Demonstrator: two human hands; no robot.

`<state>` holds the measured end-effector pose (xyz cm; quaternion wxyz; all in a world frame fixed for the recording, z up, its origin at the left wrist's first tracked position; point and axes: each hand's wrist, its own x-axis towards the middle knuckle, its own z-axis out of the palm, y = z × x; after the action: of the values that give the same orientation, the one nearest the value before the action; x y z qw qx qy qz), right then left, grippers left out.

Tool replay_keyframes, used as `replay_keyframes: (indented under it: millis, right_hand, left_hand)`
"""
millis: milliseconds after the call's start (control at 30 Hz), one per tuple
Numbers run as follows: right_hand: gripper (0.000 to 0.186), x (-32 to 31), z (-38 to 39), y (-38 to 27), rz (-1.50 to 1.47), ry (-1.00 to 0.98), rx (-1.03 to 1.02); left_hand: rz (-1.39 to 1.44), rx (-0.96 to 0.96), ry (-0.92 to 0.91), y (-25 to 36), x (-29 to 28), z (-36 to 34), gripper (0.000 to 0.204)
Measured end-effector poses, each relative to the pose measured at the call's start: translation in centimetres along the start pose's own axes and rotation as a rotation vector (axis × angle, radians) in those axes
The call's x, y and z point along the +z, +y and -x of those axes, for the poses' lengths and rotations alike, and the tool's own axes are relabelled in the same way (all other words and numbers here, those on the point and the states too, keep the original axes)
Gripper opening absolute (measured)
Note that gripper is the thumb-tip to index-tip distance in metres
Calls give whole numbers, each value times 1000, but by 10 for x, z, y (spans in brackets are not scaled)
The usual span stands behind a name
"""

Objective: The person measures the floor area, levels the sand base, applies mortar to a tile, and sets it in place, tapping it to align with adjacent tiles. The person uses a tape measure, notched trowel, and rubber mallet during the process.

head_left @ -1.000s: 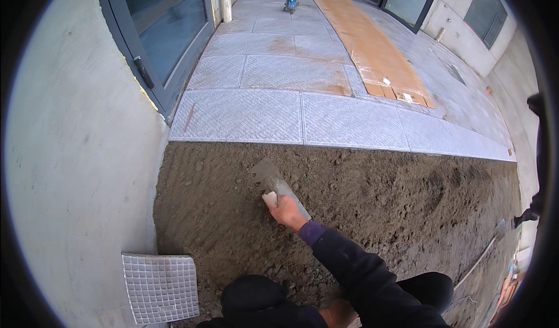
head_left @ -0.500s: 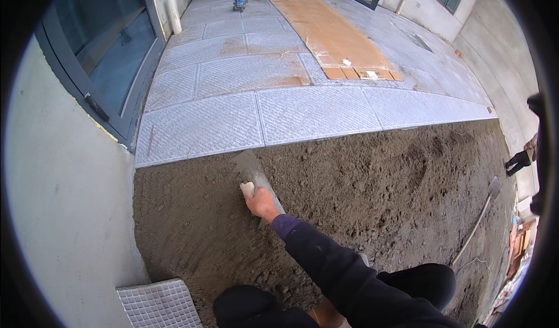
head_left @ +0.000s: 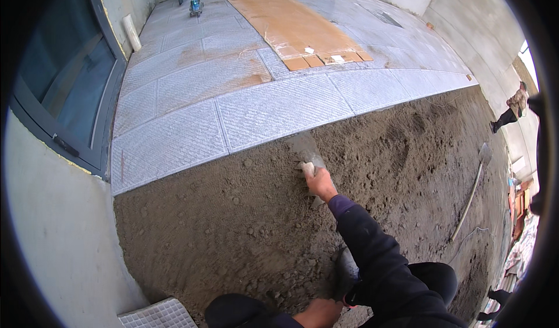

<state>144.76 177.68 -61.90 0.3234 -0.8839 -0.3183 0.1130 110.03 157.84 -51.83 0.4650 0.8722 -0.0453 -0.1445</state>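
Observation:
Gripped in my right hand [head_left: 320,183] is a plastering trowel with a pale handle, its flat grey metal blade [head_left: 307,146] pressed on the loose sandy mortar bed [head_left: 256,206]. The blade's far end lies close to the edge of the laid grey stone slabs [head_left: 279,110]. My left hand [head_left: 319,313] rests low between my knees at the bottom edge, with its fingers curled in. Whatever it may hold is hidden. Part of my boot [head_left: 347,267] shows on the mortar beside the right forearm.
A gridded pale tile [head_left: 160,316] lies at lower left by the wall [head_left: 52,229]. Right, a long-handled shovel [head_left: 470,197] rests on the mortar. Cardboard [head_left: 297,19] covers some slabs, with a blue laser level [head_left: 195,6] beyond. Another person [head_left: 512,110] stands far right.
My right hand and the trowel have moved right along the slab edge. The view has shifted, and my left hand now shows more at the bottom.

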Motion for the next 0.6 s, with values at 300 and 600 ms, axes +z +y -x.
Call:
replay_keyframes:
  millis: [300, 600]
  right_hand:
    - [75, -101, -66, 108, -167, 162, 423]
    - [49, -112, -13, 108, 371, 50, -54]
  left_hand:
    - [14, 32, 48, 11, -23, -5, 16]
    - [37, -31, 11, 7, -8, -12, 18]
